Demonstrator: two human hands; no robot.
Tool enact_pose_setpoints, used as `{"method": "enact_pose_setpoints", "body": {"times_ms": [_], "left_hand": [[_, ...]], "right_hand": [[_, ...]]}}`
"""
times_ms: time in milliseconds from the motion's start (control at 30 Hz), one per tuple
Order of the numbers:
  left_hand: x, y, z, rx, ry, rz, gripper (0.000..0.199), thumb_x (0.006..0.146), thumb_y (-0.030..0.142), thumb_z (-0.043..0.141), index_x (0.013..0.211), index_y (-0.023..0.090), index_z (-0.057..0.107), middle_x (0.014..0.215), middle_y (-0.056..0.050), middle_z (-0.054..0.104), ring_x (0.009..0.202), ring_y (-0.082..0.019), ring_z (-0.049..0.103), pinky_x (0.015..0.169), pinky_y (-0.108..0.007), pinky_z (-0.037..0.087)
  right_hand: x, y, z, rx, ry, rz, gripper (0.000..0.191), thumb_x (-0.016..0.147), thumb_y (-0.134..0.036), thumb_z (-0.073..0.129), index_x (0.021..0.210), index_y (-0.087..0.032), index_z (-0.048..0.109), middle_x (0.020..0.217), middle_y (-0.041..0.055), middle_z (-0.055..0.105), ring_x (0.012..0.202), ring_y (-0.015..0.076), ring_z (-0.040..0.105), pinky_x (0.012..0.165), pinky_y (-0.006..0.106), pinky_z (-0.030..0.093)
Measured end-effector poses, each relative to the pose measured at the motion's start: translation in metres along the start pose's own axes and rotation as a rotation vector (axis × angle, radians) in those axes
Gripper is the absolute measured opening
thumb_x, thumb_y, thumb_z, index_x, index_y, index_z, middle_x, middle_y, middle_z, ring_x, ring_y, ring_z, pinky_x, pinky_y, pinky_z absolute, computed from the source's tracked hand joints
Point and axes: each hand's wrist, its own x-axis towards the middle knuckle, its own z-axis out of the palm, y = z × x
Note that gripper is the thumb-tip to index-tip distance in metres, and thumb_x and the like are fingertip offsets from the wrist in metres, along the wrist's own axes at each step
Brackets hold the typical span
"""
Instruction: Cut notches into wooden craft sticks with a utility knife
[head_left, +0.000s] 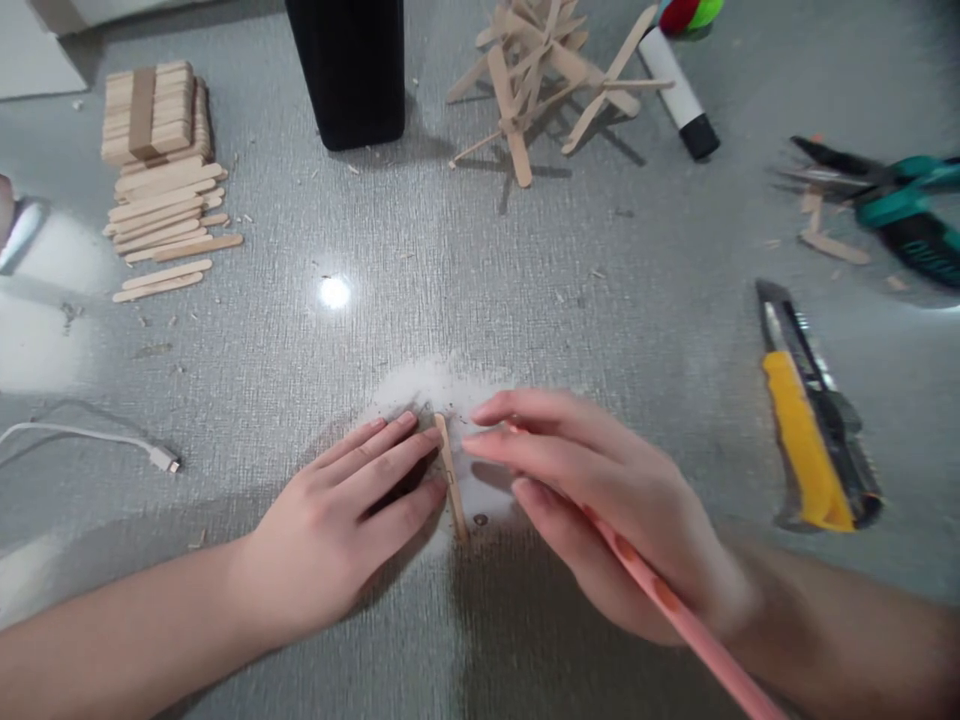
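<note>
Nearby I count one yellow-black cutter (pixel 808 440); left hand (pixel 330 530), spread, touches one flat wooden stick (pixel 451 478); right hand (pixel 622 490), half-curled, holds apparently one pink pencil (pixel 694 630).

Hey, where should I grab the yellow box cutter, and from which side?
Probably by its yellow handle, coming from your side of the table with your right hand. The narrow metal tip points away from you, so your fingers would stay behind it. That hand holds a pink pencil, so set that down first.
</note>
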Motion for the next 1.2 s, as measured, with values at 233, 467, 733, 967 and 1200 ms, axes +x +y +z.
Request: {"method": "enact_pose_setpoints", "body": {"times_ms": [233,467,733,967,1200], "left_hand": [[0.0001,0.0,-0.0011,-0.024,-0.008,0.005,0.025,0.099,0.013,0.054,0.119,0.011,0.069,0.138,-0.018,0.064,0.135,-0.035,0.057,0.111,-0.053,0.054],[0.0007,0.0006,-0.0001,-0.015,0.006,-0.004,0.024,0.1,0.012,0.052,0.118,0.012,0.069,0.137,-0.016,0.065,0.135,-0.032,0.057,0.113,-0.05,0.052],[-0.0001,0.0006,0.0003,-0.023,0.009,-0.004,0.024,0.099,0.012,0.052,0.118,0.011,0.069,0.138,-0.017,0.065,0.137,-0.032,0.055,0.115,-0.049,0.05],[0.0009,0.0008,0.0002,-0.018,0.014,-0.007,0.024,0.099,0.013,0.053,0.117,0.011,0.069,0.137,-0.017,0.065,0.134,-0.034,0.058,0.11,-0.051,0.054],[0.0007,0.0003,0.0006,-0.022,0.009,-0.004,0.024,0.099,0.012,0.053,0.117,0.012,0.069,0.137,-0.016,0.065,0.136,-0.032,0.057,0.113,-0.049,0.052]], "right_hand": [[0.0062,-0.0017,-0.0007,0.203,-0.06,0.065,0.017,0.091,-0.007,0.046,0.095,-0.023,0.053,0.082,0.0024,0.06,0.072,0.0163,0.061,0.065,0.031,0.052],[0.0028,-0.0024,0.0047,0.205,-0.042,0.068,0.02,0.085,-0.004,0.055,0.084,-0.023,0.052,0.081,-0.0003,0.065,0.068,0.0108,0.062,0.06,0.024,0.05],[0.0042,-0.0036,0.0053,0.133,-0.031,0.065,0.022,0.081,-0.003,0.057,0.077,-0.023,0.051,0.081,-0.0006,0.065,0.063,0.0095,0.059,0.055,0.023,0.047],[0.005,-0.0031,0.0062,0.115,-0.033,0.077,0.022,0.081,-0.004,0.059,0.076,-0.023,0.049,0.081,-0.0013,0.066,0.061,0.0086,0.058,0.055,0.022,0.046],[0.0056,-0.0042,0.0051,0.112,-0.04,0.084,0.022,0.082,-0.004,0.058,0.076,-0.023,0.05,0.081,-0.0006,0.066,0.06,0.0091,0.058,0.053,0.022,0.046]]}}
